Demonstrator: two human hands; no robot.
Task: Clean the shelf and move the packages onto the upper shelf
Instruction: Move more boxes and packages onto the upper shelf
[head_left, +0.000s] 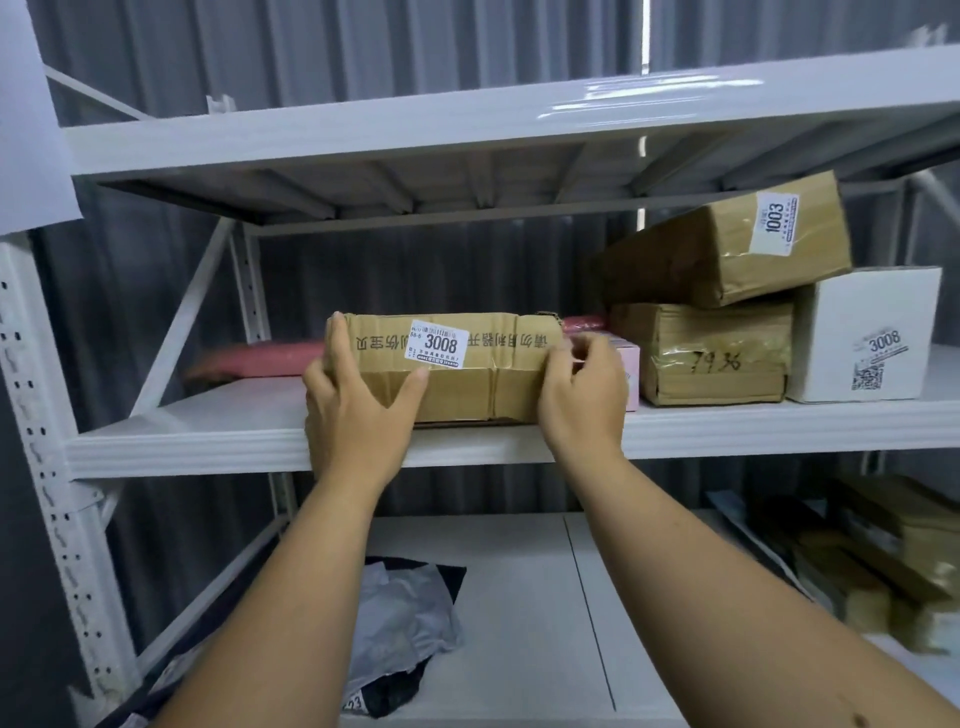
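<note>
Got both hands, left hand (353, 410) and right hand (582, 400), gripping the 3008 cardboard box (467, 369) ends, mid-frame on the middle shelf (208, 441).

Parcel storeroom: white metal shelving (332, 447) holding numbered cardboard parcels (727, 244), against corrugated metal walls (363, 47).

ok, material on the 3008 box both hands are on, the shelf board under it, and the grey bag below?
The 3008 box: brown corrugated cardboard, matte, creased, paper label. Left hand and right hand grip its ends. Shelf board: looks like white painted metal, glossy, with a folded front lip. Grey bag: probably thin plastic mailer, crinkled with a soft sheen.
</note>
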